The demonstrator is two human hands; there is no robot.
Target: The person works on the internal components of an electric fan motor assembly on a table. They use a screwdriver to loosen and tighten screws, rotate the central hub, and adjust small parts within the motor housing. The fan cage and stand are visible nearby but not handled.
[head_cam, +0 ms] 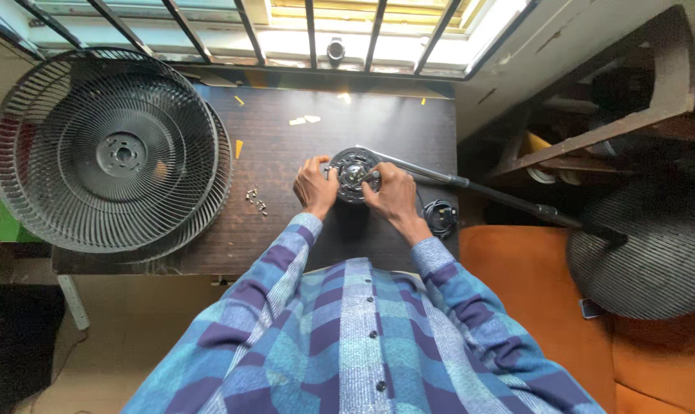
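On the left of the dark tabletop, two black wire fan guards lie stacked, overhanging the left edge. Just right of them, a small cluster of metal screws sits loose on the wood, with a few pale scraps farther off near the window bars. Near the middle, the left hand curls its fingers around the left rim of the round fan motor housing, gripping it. The right hand closes on the housing's right side, fingertips pressed onto its face. The housing rests flat on the tabletop, toward the right half and nearer the person than the window. From it a grey pole runs right, off the tabletop, to a round black base. A coiled black cord lies just right of the right wrist.
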